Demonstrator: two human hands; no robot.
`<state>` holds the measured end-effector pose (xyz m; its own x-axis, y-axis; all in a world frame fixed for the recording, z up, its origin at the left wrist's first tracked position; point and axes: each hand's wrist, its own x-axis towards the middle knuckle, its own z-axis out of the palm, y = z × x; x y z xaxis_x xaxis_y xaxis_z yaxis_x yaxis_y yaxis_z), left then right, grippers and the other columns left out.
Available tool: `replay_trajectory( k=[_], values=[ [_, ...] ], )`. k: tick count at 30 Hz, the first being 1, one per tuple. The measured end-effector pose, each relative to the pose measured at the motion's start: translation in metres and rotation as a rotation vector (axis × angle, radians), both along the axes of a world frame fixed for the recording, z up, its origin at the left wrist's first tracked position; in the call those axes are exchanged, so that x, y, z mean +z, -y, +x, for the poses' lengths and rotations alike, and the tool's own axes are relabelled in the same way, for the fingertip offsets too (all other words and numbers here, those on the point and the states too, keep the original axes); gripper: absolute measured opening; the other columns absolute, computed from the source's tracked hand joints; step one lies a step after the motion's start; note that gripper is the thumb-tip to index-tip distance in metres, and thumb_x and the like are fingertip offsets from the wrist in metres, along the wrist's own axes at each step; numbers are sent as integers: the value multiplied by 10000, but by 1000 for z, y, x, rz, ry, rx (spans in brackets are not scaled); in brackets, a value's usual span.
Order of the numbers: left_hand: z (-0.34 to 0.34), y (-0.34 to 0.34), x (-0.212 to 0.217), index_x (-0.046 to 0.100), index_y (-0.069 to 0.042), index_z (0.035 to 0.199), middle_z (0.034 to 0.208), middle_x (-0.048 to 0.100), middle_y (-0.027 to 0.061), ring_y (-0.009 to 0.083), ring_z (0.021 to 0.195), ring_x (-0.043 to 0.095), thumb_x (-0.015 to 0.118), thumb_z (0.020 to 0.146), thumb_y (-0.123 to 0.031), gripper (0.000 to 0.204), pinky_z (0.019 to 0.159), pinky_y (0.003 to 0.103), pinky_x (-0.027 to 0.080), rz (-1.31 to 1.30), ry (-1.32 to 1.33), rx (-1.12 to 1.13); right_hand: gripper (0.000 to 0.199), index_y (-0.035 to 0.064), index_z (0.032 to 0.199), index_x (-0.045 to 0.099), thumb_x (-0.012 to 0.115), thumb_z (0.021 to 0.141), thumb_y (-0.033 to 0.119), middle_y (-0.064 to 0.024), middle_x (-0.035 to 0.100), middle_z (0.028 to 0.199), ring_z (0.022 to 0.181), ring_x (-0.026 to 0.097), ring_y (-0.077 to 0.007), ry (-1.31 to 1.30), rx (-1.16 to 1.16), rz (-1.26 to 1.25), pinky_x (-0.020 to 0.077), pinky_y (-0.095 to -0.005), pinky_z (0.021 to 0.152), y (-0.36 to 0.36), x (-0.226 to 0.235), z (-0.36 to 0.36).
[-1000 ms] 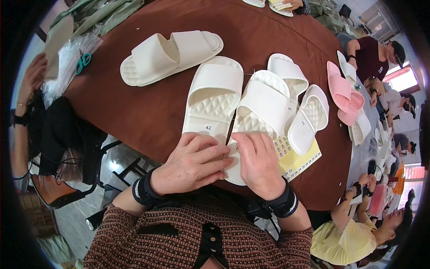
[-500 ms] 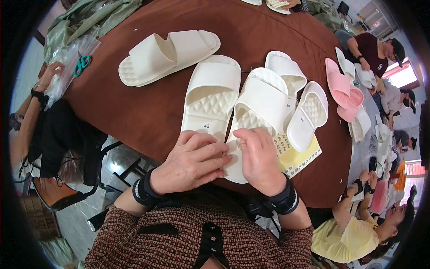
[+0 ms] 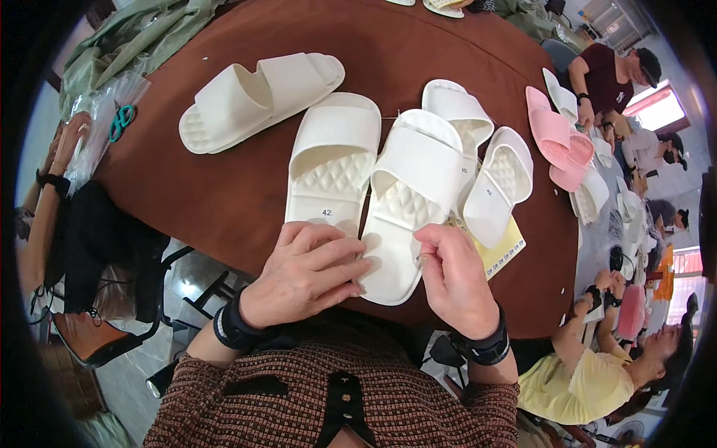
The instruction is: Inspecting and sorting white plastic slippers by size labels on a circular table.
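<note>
Two white slippers lie side by side in front of me, toes pointing away. Over the heel of the left white slipper (image 3: 332,168) rests my left hand (image 3: 310,269), its fingers loosely bent and a little apart. Their tips reach the edge of the right white slipper (image 3: 392,265). Just right of that slipper's heel is my right hand (image 3: 459,276), thumb and forefinger pinched together; anything between them is too small to name. A yellow sticker sheet (image 3: 508,250) lies partly under a smaller white slipper (image 3: 489,216), beyond my right hand.
A stacked white slipper pair (image 3: 261,97) lies far left on the brown tablecloth (image 3: 224,194). Another white slipper (image 3: 459,112) and pink slippers (image 3: 556,142) are to the right. Teal scissors (image 3: 121,123) lie by plastic bags at left. Co-workers (image 3: 582,381) sit along the right.
My right hand has moved right, away from my left hand, uncovering the right slipper's heel. My left hand stays at the heels. The whole view has shifted slightly.
</note>
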<state>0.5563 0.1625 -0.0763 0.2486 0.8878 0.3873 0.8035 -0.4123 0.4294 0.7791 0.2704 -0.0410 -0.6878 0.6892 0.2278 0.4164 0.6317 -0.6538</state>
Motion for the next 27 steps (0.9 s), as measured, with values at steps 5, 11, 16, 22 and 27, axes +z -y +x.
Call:
replay_trajectory(
  k=[5, 11, 16, 22, 27],
  values=[
    [0, -1, 1, 719, -179, 1134, 1225, 627, -22, 223, 1094, 532, 811, 726, -285, 431, 934, 394, 361, 9, -13, 1, 206, 23, 1052, 553, 597, 858, -33, -154, 587, 893, 875, 578, -363, 34, 17, 86, 467, -434, 789, 1, -12, 0],
    [1, 0, -2, 722, -164, 1118, 1217, 634, -13, 233, 1085, 538, 817, 719, -290, 429, 932, 396, 370, 22, 12, -3, 207, 24, 1043, 549, 586, 855, -55, -149, 574, 897, 865, 577, -349, 3, 28, 41, 476, -421, 779, -1, -15, -2],
    [1, 1, 0, 724, -162, 1107, 1215, 635, -14, 234, 1087, 538, 817, 719, -295, 420, 935, 395, 371, 22, -12, -6, 224, 12, 1052, 547, 567, 851, -85, -140, 574, 911, 834, 582, -324, -105, -11, -184, 488, -384, 740, -1, -26, 6],
    [-2, 0, -3, 725, -175, 1108, 1212, 637, -23, 235, 1087, 538, 816, 721, -303, 418, 934, 396, 372, 18, -13, 12, 224, 10, 1042, 570, 566, 842, -90, -139, 607, 933, 834, 584, -321, -156, -99, -224, 494, -365, 761, 4, -17, 7],
    [-3, -7, 5, 699, -165, 1140, 1206, 624, -18, 228, 1076, 544, 781, 770, -266, 392, 927, 391, 381, 13, -6, -11, 301, 26, 1015, 627, 557, 765, -127, -116, 662, 1006, 851, 588, -326, -143, -23, 191, 492, -384, 786, 15, -18, 20]
  ],
)
